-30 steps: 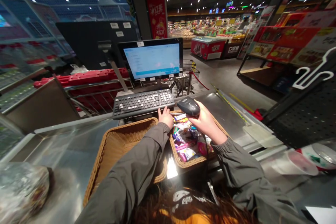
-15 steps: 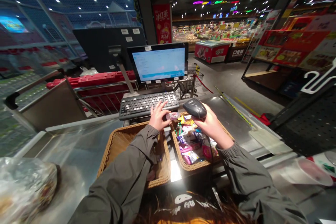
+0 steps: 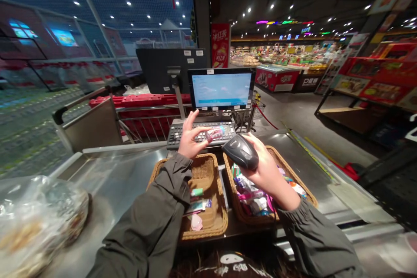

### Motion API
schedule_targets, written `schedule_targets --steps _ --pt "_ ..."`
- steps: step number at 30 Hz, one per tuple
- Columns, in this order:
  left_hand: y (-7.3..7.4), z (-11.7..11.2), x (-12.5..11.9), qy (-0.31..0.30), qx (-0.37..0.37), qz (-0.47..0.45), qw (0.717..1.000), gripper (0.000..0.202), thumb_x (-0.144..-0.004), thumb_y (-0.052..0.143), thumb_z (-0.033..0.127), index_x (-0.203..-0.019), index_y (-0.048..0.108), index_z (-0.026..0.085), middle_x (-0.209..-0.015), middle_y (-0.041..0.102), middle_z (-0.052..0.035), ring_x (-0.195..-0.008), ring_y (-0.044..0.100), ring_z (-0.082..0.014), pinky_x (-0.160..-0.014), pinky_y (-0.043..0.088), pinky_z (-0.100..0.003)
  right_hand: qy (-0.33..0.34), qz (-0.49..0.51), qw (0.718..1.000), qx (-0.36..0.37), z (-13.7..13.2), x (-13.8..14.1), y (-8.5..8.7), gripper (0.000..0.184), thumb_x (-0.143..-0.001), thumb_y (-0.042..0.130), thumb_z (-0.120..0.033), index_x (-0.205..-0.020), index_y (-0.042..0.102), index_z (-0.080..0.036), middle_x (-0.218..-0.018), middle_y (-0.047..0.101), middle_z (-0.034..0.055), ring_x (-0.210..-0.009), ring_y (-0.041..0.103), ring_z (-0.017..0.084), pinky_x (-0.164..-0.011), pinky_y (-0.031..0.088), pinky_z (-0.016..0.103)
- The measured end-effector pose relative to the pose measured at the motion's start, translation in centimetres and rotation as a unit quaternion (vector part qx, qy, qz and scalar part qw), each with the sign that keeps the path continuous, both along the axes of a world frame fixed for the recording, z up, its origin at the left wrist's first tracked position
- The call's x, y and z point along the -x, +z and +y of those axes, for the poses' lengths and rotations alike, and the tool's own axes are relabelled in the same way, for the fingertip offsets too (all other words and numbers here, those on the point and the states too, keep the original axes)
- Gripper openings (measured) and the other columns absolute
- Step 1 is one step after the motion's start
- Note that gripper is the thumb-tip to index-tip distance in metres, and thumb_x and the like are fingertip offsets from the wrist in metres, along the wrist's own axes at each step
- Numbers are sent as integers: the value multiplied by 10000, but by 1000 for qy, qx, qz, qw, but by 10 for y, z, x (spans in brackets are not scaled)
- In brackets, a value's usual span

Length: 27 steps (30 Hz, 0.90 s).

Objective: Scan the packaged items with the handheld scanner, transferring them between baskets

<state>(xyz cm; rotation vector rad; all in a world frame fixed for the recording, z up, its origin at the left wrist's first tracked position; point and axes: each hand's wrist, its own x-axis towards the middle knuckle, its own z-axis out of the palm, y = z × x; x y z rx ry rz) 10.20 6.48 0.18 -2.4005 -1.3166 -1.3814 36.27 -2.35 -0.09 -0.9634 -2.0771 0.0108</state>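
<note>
"What have you got in your hands?"

"My left hand [image 3: 189,141] pinches a small clear container [image 3: 215,133] between thumb and finger, other fingers raised. My right hand [image 3: 264,170] is wrapped round a smooth, rounded black scanner [image 3: 240,151]."

"Which way do they point?"

"The container is nearly level, long axis running left to right, bluish toward its right end. I see it in front of the keyboard [image 3: 176,137], near the scanner. The scanner slants, its broad head toward the left and away from me."

"Edges and room?"

"Two wicker baskets with braided rims, only a narrow gap between. The left basket [image 3: 222,200] holds a few small items, leaving open weave; the right basket [image 3: 231,187] is heaped with glossy, crinkled packets [image 3: 249,194]. My widest room is smooth metal counter [image 3: 114,166], between left basket and a crumpled clear bag [image 3: 39,213]."
</note>
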Motion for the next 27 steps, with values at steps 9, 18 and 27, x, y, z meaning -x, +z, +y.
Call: schedule_targets --steps 9,18,27 --pt "-2 1 22 19 2 13 1000 325 -732 675 185 -1045 731 251 -1645 209 20 -1517 198 -292 -1229 198 -509 8 -35 999 11 -3 18 2 503 -757 604 -179 -1257 558 -211 -1358 531 148 -1415 359 374 -1173 312 619" --pt "-5 -2 36 50 -3 63 997 307 -800 654 279 -1101 714 292 -1634 248 -3 -1536 103 -300 -1202 40 -625 14 -33 999 34 -4 30 -6 496 -726 623 -171 -1220 584 -188 -1423 485 165 -1450 297 396 -1150 327 630" --pt "-15 -6 50 52 27 56 997 293 -790 673 294 -1078 724 293 -1626 271 -34 -1528 155 -288 -1193 75 -634 10 -26 999 44 -3 41 -8 489 -726 612 -170 -1213 580 -196 -1413 500 158 -1447 314 387 -1151 328 628"
